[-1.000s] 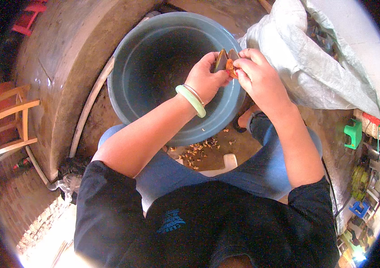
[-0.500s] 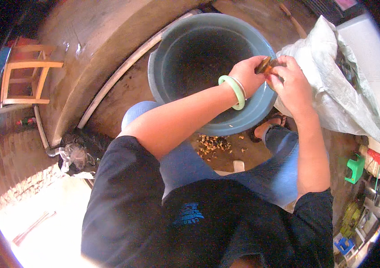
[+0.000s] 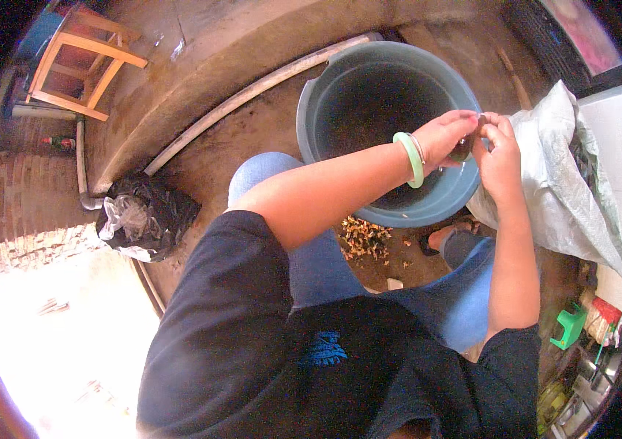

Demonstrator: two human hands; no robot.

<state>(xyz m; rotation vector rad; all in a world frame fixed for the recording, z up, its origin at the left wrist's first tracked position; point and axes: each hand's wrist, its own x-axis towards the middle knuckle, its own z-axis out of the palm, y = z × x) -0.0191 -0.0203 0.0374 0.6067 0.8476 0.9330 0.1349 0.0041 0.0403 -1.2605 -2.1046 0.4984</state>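
My left hand point(image 3: 444, 137), with a pale green bangle point(image 3: 408, 159) and a thin metal one at the wrist, is closed round a small, dark, shiny brown-green object point(image 3: 460, 150). Its kind is hard to make out. Against it, at the object's upper end, my right hand point(image 3: 500, 150) has its thumb and fingers pinched together; what lies between those fingertips is mostly hidden. Both hands are over the right rim of a large blue-grey plastic tub point(image 3: 410, 214). The inside of the tub looks dark.
A white woven sack point(image 3: 545, 168) stands open right of the tub. Yellow-orange scraps point(image 3: 364, 238) lie on the floor by my feet. Leftward are a black plastic bag point(image 3: 172, 212), a pipe point(image 3: 245, 99) and a wooden chair point(image 3: 91, 45). A green stool point(image 3: 568, 325) stands at the right.
The view has shifted, so the surroundings sit differently in it. My hands stay together at the tub's rim, while the small object has turned and looks darker.
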